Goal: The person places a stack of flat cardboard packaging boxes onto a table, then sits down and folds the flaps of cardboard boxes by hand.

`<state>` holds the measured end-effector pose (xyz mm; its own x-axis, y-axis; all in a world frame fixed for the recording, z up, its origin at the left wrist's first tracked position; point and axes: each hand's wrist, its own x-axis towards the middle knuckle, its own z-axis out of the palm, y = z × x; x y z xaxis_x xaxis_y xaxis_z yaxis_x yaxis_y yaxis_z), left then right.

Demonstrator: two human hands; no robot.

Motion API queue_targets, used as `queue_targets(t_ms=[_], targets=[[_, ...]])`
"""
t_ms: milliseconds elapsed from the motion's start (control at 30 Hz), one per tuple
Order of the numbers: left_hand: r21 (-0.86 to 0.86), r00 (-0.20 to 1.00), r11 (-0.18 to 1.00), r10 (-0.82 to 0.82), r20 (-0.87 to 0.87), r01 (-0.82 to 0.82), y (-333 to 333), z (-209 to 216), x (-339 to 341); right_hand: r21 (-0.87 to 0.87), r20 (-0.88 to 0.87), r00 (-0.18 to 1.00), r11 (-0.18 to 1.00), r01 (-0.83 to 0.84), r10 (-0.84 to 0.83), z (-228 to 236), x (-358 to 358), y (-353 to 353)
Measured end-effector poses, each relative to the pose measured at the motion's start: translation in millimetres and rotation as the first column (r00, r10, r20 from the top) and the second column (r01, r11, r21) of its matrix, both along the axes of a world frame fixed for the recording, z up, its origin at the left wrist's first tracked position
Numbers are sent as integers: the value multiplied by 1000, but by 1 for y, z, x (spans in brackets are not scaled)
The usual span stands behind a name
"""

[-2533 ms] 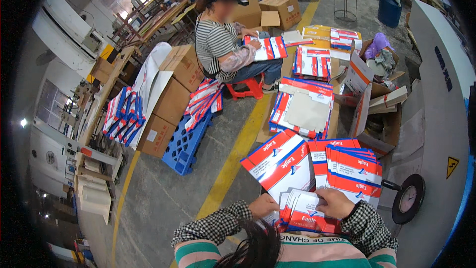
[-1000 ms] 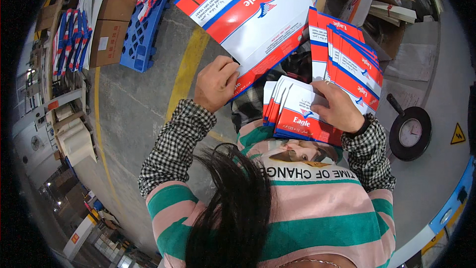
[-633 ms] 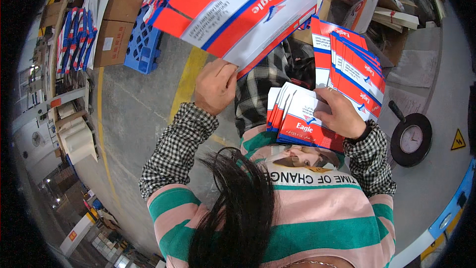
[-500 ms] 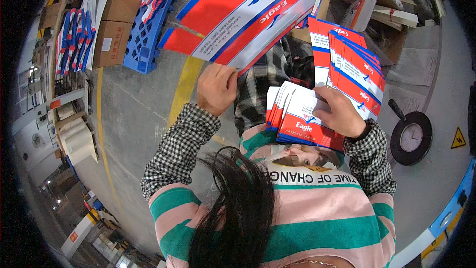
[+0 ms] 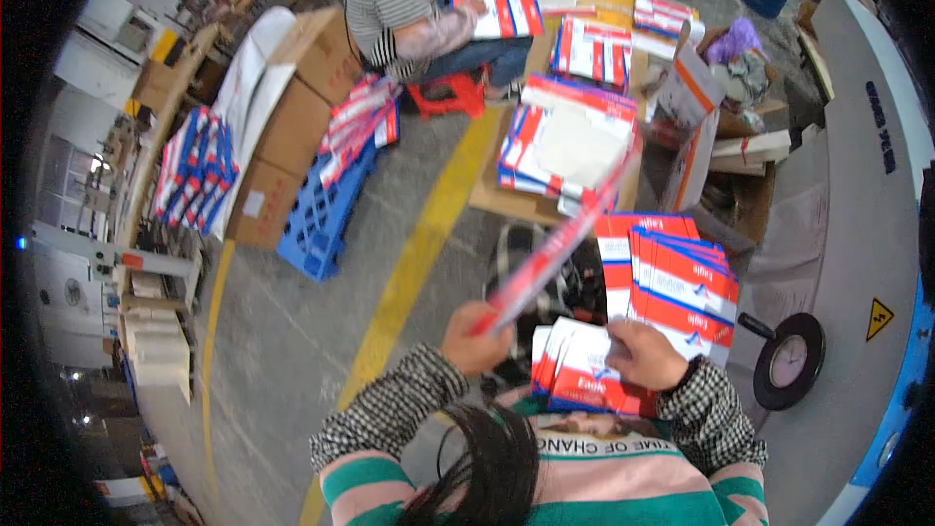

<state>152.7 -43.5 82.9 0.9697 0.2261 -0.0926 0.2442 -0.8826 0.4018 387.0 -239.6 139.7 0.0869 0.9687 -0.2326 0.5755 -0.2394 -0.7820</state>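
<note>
My left hand is closed on the near end of a red, white and blue printed cardboard sheet. The sheet is seen almost edge-on and slants up and away to the right, blurred by motion. Over my lap, my right hand grips the right side of a fanned stack of small printed cartons, flat and in the same colours. Its fingers are curled, and some are hidden. Just beyond that hand lies a larger overlapping pile of matching flat cartons.
Ahead, a stack of printed sheets rests on brown cardboard. A seated co-worker handles similar sheets. To the left are a blue plastic pallet and brown boxes. A grey machine with a black handwheel stands close on the right.
The printed sheet has swung from broad side to nearly edge-on, and my left hand has tilted with it. My right hand stays at the carton stack. The view has tipped up, revealing the co-worker.
</note>
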Motion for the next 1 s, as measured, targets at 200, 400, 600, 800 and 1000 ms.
queue_targets(t_ms=[200,400,600,800,1000], targets=[[-100,991,992,63,-118,-75,-14,52,26,-49,-16,1000,999,6,-7,-8,-1,-9],[-102,990,985,-140,20,141,-3,45,32,-75,13,1000,997,0,1,-4,2,-2],[-174,989,985,-30,-144,4,8,13,20,-69,30,999,998,-15,17,-8,1,-1],[-144,824,941,187,-535,-307,13,72,52,-70,28,1000,998,0,2,-8,1,-1],[-44,988,991,121,-97,-126,25,2,31,-74,4,1000,997,4,-4,-6,3,-3]])
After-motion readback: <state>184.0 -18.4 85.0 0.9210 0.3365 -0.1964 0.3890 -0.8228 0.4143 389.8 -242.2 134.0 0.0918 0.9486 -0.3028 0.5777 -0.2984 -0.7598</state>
